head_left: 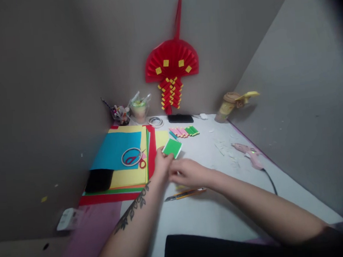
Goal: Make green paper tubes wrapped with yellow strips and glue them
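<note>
My left hand (161, 163) grips a small green square of paper (173, 148) with white edges, held up over the table. My right hand (190, 172) is curled close against the left one, fingers drawn together; whatever they pinch, if anything, is hidden. Below the hands lies a yellow utility knife (186, 194) with its blade pointing left. Beyond the paper, pink rolled paper tubes (179, 132) and green ones (192, 131) sit side by side in a row.
Stacked coloured sheets (116, 142) carry red scissors (142, 162), a tape roll (122, 158) and a black object (99, 181). At right are a pink glue gun (254, 158) with a cord and scraps. A phone (180, 119), cups and a red paper fan (171, 60) are behind.
</note>
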### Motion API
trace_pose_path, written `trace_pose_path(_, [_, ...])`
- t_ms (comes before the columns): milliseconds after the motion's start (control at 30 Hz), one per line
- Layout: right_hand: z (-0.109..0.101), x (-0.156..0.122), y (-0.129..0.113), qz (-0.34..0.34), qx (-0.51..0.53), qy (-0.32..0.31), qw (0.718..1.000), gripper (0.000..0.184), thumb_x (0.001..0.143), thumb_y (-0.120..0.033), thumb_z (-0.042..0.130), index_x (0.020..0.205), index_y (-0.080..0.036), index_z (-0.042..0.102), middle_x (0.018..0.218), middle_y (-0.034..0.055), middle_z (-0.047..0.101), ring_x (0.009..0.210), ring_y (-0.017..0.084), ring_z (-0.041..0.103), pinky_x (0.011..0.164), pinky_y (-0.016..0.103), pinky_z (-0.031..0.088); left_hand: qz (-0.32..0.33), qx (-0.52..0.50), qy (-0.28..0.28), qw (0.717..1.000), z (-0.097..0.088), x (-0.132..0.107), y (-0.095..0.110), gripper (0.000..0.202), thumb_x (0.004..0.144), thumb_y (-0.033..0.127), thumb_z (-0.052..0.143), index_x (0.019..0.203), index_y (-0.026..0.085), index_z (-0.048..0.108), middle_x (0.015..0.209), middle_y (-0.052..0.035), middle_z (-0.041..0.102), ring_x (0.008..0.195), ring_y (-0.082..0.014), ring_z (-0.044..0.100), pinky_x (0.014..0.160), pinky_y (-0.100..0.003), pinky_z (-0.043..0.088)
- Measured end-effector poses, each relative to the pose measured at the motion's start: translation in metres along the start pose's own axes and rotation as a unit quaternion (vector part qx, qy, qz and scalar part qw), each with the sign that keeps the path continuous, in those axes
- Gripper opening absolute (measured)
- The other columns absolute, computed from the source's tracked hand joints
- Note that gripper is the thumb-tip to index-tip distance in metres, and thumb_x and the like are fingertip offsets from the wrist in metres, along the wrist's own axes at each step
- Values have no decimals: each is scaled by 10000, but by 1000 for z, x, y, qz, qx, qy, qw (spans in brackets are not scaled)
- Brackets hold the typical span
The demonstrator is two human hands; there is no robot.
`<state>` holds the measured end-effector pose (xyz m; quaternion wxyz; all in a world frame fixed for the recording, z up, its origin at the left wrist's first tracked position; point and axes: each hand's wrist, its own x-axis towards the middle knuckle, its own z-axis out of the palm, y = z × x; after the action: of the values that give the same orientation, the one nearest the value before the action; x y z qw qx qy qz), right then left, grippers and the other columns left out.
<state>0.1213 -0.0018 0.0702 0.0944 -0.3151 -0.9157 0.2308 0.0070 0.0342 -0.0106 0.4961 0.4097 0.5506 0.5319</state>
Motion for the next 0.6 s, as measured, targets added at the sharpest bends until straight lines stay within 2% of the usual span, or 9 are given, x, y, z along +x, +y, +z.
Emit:
trace_pose_path(33, [4, -17, 4, -6, -3, -34, 999, 90, 803, -259, 576, 776, -186, 621, 758, 23, 599, 709, 160, 526, 648, 259, 388, -2, -11, 1, 1000, -2, 0, -2, 413, 700, 249, 639, 1081, 189, 490, 626, 32, 537, 576, -136, 548, 520, -225, 397])
trace_pose_path(100, [15, -46, 10, 2, -40, -71, 997, 193, 737, -326, 662, 860, -185, 616, 841, 50, 603, 787, 198, 534, 676, 283, 399, -8, -28, 1, 1000, -5, 3, -5, 419, 686, 222, 631, 1075, 180, 482, 612, 37, 543, 541, -120, 536, 506, -216, 399])
trace_pose_path(233, [34, -72, 12, 65, -89, -54, 992, 103, 794, -229, 591, 881, -175, 591, 882, 70, 603, 826, 204, 535, 734, 302, 400, -22, -67, -3, 997, -7, 10, -8, 433, 675, 218, 643, 1070, 174, 471, 600, 45, 535, 519, -106, 537, 532, -224, 435])
trace_pose_path(300, [32, -75, 14, 72, -88, -43, 993, 59, 810, -200, 558, 858, -181, 589, 866, 60, 610, 817, 196, 538, 734, 294, 392, -27, -86, -6, 996, -8, 11, -8, 434, 678, 216, 645, 1070, 168, 465, 615, 42, 532, 529, -101, 542, 556, -233, 454])
trace_pose_path(367, [22, -76, 24, 113, -91, -3, 989, 54, 817, -216, 553, 836, -185, 592, 856, 59, 614, 795, 193, 539, 707, 287, 381, -30, -102, -7, 994, -9, 11, -6, 423, 687, 213, 641, 1068, 159, 465, 652, 27, 541, 553, -97, 550, 579, -236, 466])
trace_pose_path(433, [7, -77, 45, 213, -103, 72, 969, 110, 846, -253, 519, 819, -181, 597, 841, 66, 614, 756, 187, 538, 666, 284, 365, -31, -111, -5, 993, -10, 11, -5, 434, 700, 212, 631, 1093, 155, 455, 688, 15, 547, 576, -95, 559, 596, -236, 472])
trace_pose_path(500, [-7, -79, 74, 326, -126, 133, 928, 152, 855, -273, 496, 830, -170, 605, 847, 83, 620, 742, 192, 544, 636, 285, 353, -31, -109, -3, 994, -11, 12, -5, 473, 700, 209, 632, 1128, 156, 437, 691, 17, 547, 566, -93, 555, 590, -234, 470])
trace_pose_path(567, [-18, -81, 103, 410, -141, 149, 889, 125, 821, -229, 521, 827, -157, 623, 859, 98, 629, 757, 202, 554, 638, 289, 352, -28, -97, -2, 995, -10, 12, -6, 500, 688, 210, 643, 1139, 159, 434, 666, 27, 544, 538, -92, 543, 563, -227, 456])
trace_pose_path(600, [-21, -81, 114, 423, -147, 158, 880, 137, 817, -214, 519, 851, -140, 629, 882, 118, 630, 790, 217, 558, 659, 298, 358, -25, -89, -1, 996, -10, 12, -6, 504, 684, 214, 645, 1138, 162, 435, 651, 33, 543, 524, -93, 536, 546, -223, 446])
